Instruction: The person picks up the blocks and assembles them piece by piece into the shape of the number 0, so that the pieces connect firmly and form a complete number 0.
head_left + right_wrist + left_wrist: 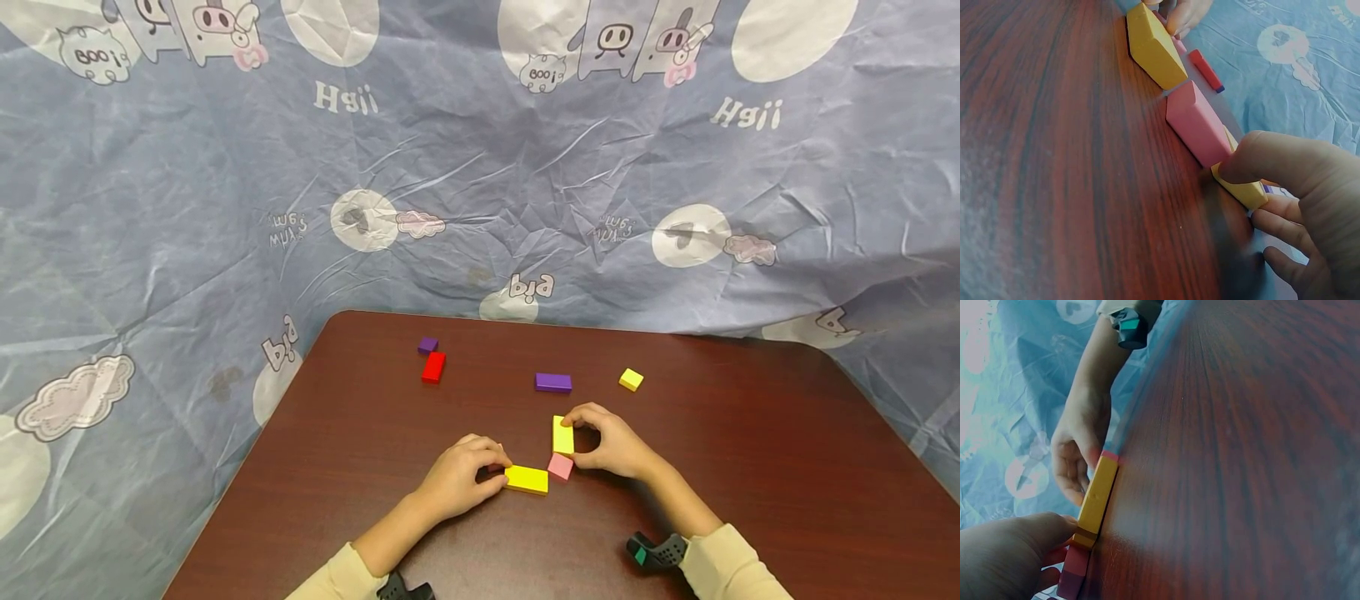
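Observation:
Near the middle of the table, my left hand (459,479) pinches the left end of a long yellow block (527,479) between thumb and fingers. A dark pink block (1074,572) lies beside those fingers, mostly hidden in the head view. To the right, my right hand (617,443) holds a second yellow block (562,436), its thumb at the near end and fingers at the far end. Between the two yellow blocks sits a pink block (560,467), set at an angle, close to the ends of both.
Farther back lie a purple block (552,383) and a small yellow block (632,380). At the back left, a red block (434,367) lies close to a small purple block (428,345). A patterned grey-blue cloth (480,167) hangs behind the brown table (360,417).

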{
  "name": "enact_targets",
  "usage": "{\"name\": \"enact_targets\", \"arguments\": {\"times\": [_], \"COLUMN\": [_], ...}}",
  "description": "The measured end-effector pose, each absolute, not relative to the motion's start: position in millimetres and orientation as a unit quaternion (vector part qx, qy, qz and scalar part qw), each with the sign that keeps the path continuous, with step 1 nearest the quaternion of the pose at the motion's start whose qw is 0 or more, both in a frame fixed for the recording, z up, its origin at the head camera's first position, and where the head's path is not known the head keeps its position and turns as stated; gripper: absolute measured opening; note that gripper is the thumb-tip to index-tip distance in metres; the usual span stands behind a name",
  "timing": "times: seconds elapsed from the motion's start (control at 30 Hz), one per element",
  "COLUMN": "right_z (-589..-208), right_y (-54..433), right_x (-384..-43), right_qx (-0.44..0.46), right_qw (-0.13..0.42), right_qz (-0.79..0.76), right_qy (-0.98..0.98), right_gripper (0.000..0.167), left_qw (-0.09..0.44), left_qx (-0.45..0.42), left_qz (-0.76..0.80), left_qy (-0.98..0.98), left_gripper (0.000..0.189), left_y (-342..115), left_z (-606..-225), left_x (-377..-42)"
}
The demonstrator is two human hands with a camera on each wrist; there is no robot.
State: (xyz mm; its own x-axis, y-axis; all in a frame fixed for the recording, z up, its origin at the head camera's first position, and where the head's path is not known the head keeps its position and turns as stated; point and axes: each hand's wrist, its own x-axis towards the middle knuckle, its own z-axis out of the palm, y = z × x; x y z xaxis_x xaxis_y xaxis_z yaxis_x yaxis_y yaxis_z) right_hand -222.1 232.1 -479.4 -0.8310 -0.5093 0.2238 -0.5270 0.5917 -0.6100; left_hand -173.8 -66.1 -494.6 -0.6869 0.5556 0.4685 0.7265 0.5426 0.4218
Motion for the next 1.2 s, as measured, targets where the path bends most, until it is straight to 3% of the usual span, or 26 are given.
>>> {"name": "enact_targets", "arguments": {"times": [1.2], "right_z": [-483.0], "right_y": [236.7], "right_x": [-220.4], "right_qx": [0.308], "right_qw": [0.028], "right_qz": [0.368], "right_qy": [-0.877], "right_gripper": [0.05], "left_qw": [0.141], "left_qx": [-0.367], "left_qz": [-0.297], "left_qy": [-0.87], "left_gripper": [0.017], "left_y": [-64.7], "left_z": [-494.6], "left_x": [-173.4]}}
